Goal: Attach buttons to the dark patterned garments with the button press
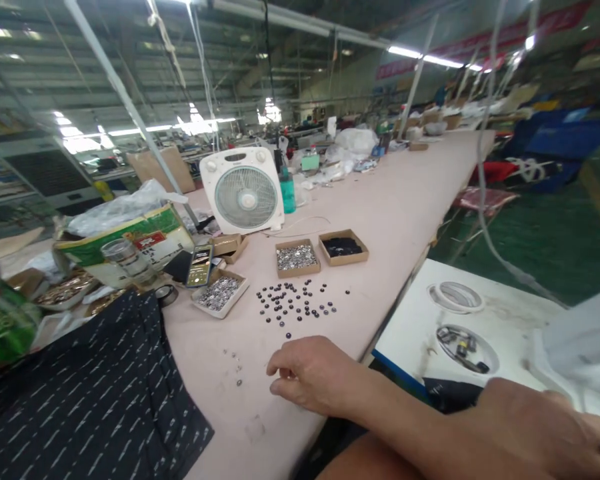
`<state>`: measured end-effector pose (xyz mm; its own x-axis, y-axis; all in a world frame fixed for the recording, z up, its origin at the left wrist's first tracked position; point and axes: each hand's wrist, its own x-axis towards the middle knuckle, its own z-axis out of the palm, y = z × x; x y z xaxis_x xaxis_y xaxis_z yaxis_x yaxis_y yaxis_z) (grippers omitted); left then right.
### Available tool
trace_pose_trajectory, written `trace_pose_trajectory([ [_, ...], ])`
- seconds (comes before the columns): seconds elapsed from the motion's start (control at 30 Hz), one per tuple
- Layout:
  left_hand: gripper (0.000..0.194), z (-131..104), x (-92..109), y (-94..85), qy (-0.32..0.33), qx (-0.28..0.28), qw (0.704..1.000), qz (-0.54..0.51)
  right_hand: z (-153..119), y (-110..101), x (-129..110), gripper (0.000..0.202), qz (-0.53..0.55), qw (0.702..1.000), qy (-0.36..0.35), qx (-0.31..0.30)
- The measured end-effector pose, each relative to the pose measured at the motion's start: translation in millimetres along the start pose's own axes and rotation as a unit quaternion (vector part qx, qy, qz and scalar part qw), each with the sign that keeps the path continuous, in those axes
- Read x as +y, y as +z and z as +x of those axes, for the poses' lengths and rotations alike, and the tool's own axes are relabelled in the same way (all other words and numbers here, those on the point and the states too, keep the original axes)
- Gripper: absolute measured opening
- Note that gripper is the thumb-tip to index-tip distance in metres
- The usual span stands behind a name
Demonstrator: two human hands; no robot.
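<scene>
Fingers narrowly parted, your left hand (305,373) bends near scattered dark buttons (307,311); your right hand's (540,423) grip, at right, cannot be told.

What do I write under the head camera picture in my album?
Little dark discs dot a pink table, with a bare hand in front and a white fan behind.

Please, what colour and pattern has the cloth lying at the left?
The cloth is black with short white slanted marks, seen in the head view.
</scene>
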<state>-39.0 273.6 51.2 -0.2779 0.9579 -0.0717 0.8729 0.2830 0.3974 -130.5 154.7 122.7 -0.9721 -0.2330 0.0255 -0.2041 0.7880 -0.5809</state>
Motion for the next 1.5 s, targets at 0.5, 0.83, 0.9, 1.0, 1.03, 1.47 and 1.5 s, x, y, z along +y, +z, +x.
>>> trace_pose_trajectory([
  [0.5,0.037,4,30,25.2,0.196,0.013,0.981,-0.007,-315,9,73,0.021,0.522,0.417,0.333,0.665],
  [0.83,0.034,4,31,26.2,0.202,0.021,0.979,0.021,-316,-9,105,0.014,0.647,0.368,0.248,0.62],
  [0.9,0.033,5,30,27.8,0.203,0.023,0.979,0.023,-316,-7,108,0.012,0.654,0.373,0.243,0.611],
  [1.0,0.031,6,30,29.7,0.205,0.025,0.978,0.022,-315,-6,112,0.011,0.657,0.379,0.241,0.605],
  [1.03,0.03,6,30,30.1,0.205,0.026,0.978,0.021,-314,-6,112,0.011,0.657,0.379,0.241,0.606],
  [1.47,0.028,8,28,33.3,0.206,0.029,0.978,0.011,-315,-2,117,0.007,0.643,0.396,0.239,0.61],
  [1.5,0.028,8,28,33.5,0.206,0.028,0.978,0.011,-316,-2,117,0.007,0.64,0.403,0.238,0.609],
])
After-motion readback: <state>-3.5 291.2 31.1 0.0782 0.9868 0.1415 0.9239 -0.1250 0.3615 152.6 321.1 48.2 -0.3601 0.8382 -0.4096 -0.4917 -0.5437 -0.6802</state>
